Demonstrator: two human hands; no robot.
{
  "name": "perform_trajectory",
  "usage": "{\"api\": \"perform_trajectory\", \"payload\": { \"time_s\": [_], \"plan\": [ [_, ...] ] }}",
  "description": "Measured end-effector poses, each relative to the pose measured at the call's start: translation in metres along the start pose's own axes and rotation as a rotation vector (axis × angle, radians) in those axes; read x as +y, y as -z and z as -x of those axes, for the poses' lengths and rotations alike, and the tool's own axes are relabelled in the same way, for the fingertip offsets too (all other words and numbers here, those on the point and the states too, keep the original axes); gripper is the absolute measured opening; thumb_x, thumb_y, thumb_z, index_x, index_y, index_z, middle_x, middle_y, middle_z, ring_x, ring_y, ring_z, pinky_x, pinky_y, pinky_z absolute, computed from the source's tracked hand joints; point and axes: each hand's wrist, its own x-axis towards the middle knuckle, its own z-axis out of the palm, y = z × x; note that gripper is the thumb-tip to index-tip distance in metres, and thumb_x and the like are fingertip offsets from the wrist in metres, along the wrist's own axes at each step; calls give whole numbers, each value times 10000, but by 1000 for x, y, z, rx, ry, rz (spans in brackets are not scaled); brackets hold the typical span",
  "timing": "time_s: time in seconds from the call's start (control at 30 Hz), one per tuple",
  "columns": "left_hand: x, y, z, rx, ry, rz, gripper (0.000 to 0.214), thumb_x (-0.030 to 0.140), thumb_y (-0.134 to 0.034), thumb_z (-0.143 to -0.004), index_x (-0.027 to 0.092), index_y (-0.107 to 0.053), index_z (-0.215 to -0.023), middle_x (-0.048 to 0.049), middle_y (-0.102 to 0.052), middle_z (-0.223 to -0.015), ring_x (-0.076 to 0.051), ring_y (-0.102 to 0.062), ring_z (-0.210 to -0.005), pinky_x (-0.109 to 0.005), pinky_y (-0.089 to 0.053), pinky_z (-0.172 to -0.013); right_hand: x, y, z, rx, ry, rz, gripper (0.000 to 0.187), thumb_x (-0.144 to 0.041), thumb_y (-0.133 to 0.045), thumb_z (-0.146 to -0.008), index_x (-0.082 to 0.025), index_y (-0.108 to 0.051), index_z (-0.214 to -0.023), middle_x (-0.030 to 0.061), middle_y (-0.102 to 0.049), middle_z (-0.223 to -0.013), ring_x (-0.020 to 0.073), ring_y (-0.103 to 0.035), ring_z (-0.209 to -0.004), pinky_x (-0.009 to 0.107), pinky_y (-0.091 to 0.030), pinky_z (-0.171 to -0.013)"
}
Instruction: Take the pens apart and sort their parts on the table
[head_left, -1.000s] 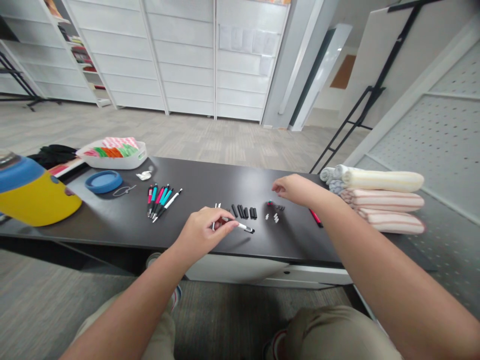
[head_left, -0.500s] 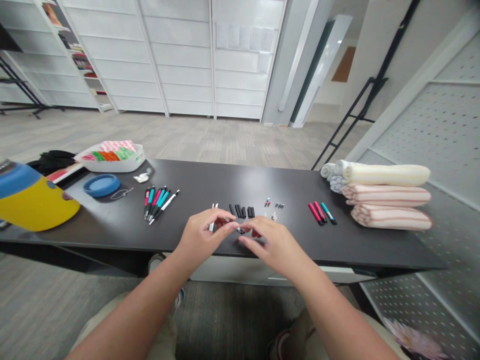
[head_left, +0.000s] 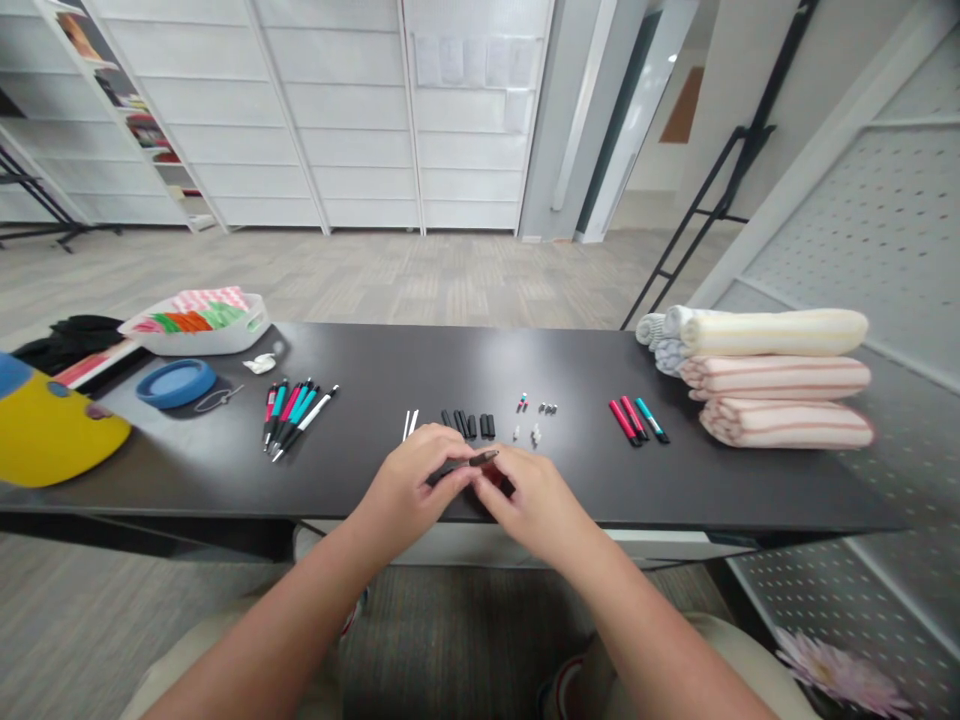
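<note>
My left hand point(head_left: 411, 472) is closed in a pinch around a slim black pen barrel point(head_left: 484, 458), whose pointed tip aims right. My right hand point(head_left: 523, 488) meets it with fingers bent and thumb against the barrel near the tip; its inner fingers are hidden. Just beyond my hands lie several black pen grips point(head_left: 460, 424). White refill tubes point(head_left: 409, 424) lie left of them. To the right are small red-and-blue pen pieces point(head_left: 522, 403), small metal pieces point(head_left: 548, 409) and clear pieces point(head_left: 535, 436). Red and teal pen barrels point(head_left: 627, 420) rest farther right.
Assembled pens point(head_left: 296, 418) lie in a bunch to the left. Beyond them are a blue round lid point(head_left: 176, 384), crumpled white tissue point(head_left: 260, 364), a white basket point(head_left: 206, 342) and a yellow visor point(head_left: 64, 430). Rolled towels point(head_left: 780, 375) are stacked at the dark table's point(head_left: 360, 350) right end.
The black pen barrel now shows between my hands, where a small shiny piece showed before. My fingers have drawn together, and the view has shifted slightly.
</note>
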Motion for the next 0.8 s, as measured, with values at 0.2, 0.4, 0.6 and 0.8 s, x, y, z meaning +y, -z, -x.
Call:
{"api": "perform_trajectory", "payload": {
  "time_s": [0.2, 0.4, 0.6, 0.8],
  "plan": [
    [-15, 6, 0, -39, -156, -440, 126, 230, -607, -1015, 186, -667, -1117, -68, -742, -1066, -224, -644, -1001, -402, -468, -950, 5, 9, 5, 90, -154, -73, 359, -345, -343, -1100, -222, -630, -923, 0, -679, -749, 154, -646, -706, 268, -429, -706],
    [-15, 10, 2, -95, -224, -556, 182, 269, -620, -1018, 211, -664, -1184, -54, -748, -1063, -217, -641, -973, -402, -442, -917, 4, 6, 4, 2, -144, -7, 450, -410, -347, -1102, -217, -526, -737, -20, -575, -650, 136, -559, -612, 269, -352, -629],
    [-17, 8, 4, -101, -264, -472, 188, 253, -601, -1031, 205, -643, -1208, -35, -765, -1012, -179, -676, -906, -338, -452, -824, 9, 11, 2, -22, -166, -107, 462, -418, -371, -1097, -213, -519, -710, -36, -542, -624, 123, -519, -599, 246, -339, -606],
    [-25, 6, 4, -153, -184, -424, 200, 291, -515, -1072, 206, -691, -1111, -17, -784, -981, -153, -721, -874, -294, -483, -792, 9, 16, 0, -57, -120, -103, 387, -371, -437, -1085, -210, -633, -792, -29, -641, -717, 125, -582, -677, 235, -378, -663]
  ]
}}
